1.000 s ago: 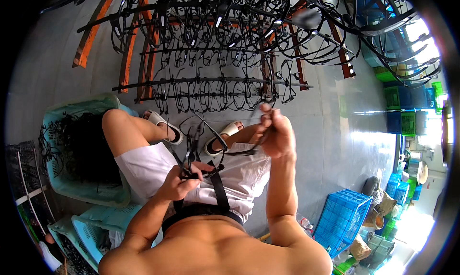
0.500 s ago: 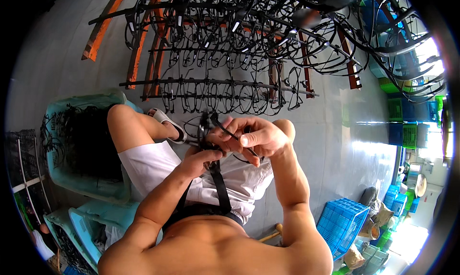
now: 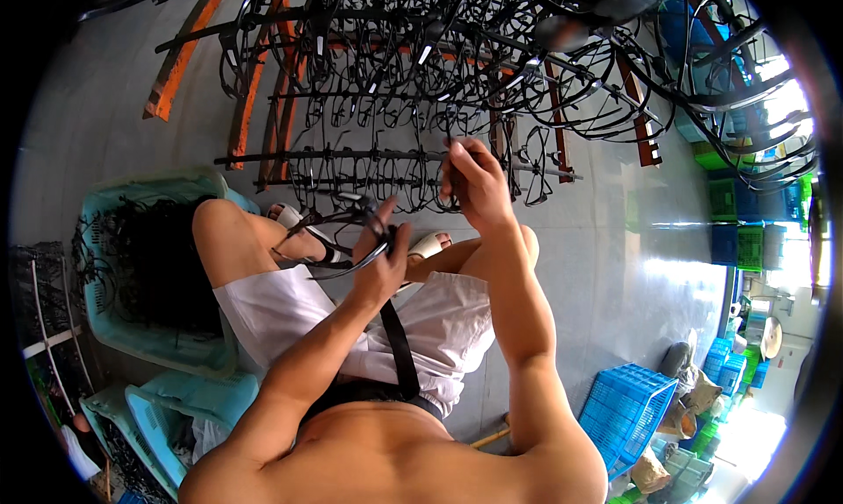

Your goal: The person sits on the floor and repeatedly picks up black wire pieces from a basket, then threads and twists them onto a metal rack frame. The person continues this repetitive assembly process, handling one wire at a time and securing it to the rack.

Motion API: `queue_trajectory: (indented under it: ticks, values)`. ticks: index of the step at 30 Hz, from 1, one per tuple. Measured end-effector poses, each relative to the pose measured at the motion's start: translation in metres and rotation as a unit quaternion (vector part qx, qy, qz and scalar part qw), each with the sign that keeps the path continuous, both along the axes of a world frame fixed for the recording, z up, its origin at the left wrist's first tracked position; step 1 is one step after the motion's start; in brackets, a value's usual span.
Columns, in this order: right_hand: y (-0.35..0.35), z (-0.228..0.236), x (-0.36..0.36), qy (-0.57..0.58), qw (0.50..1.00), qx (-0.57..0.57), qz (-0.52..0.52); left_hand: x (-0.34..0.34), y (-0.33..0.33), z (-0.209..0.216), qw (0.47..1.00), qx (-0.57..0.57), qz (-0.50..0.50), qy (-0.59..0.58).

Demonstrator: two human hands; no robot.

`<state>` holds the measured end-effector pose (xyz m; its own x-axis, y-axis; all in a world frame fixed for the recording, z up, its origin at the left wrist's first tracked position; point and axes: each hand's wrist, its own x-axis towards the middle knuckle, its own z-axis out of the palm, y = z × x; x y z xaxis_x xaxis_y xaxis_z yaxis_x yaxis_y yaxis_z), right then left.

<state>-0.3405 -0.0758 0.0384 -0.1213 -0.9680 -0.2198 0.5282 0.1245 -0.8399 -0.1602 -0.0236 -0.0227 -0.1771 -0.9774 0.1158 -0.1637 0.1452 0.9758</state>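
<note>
My left hand [image 3: 384,256] is closed around a small bunch of thin black looped parts [image 3: 338,216], held above my lap, their loops and thin ends sticking out to the left. My right hand [image 3: 479,188] is raised forward at the lowest rows of the rack, its fingers pinched together. A dark piece shows at those fingertips, looking like one more of the black parts; it blends with the parts hanging behind, so its outline is hard to make out. Many similar looped parts [image 3: 347,175] hang in rows from the dark rods [image 3: 250,159].
Orange rack legs [image 3: 187,54] stand on the grey floor. A teal crate [image 3: 162,361] full of tangled black parts stands by my left knee, with more teal crates behind it. A blue crate [image 3: 625,416] sits at right. Black curved parts [image 3: 738,96] jut in at upper right.
My hands have separated. The right one has moved forward and up to the hanging rows, while the left stays above my lap with the bunch, its loops now turned outward to the left.
</note>
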Motion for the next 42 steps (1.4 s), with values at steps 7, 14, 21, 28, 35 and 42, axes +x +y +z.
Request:
queue_trajectory:
  ticks: [7, 14, 21, 28, 35, 42]
  values:
    - [-0.040, -0.034, -0.007, 0.116, 0.983, 0.117, -0.080, -0.040, -0.035, -0.017, 0.977, -0.171, 0.076, -0.107]
    - [-0.031, -0.038, -0.014, 0.101, 0.987, 0.085, -0.087, -0.039, -0.043, -0.016, 0.973, -0.165, 0.083, -0.141]
    - [-0.031, -0.034, -0.016, 0.085, 0.991, 0.078, -0.070, -0.040, -0.045, -0.008, 0.974, -0.164, 0.074, -0.136]
    - [-0.032, -0.038, -0.019, 0.064, 0.990, 0.088, -0.085, -0.038, -0.043, -0.010, 0.979, -0.140, 0.074, -0.127]
    - [-0.026, -0.035, -0.016, 0.113, 0.989, 0.061, -0.078, -0.038, -0.048, -0.010, 0.975, -0.176, 0.076, -0.112]
    - [-0.014, -0.020, -0.020, 0.157, 0.980, 0.114, -0.041, -0.041, -0.056, -0.004, 0.980, -0.140, 0.082, -0.118]
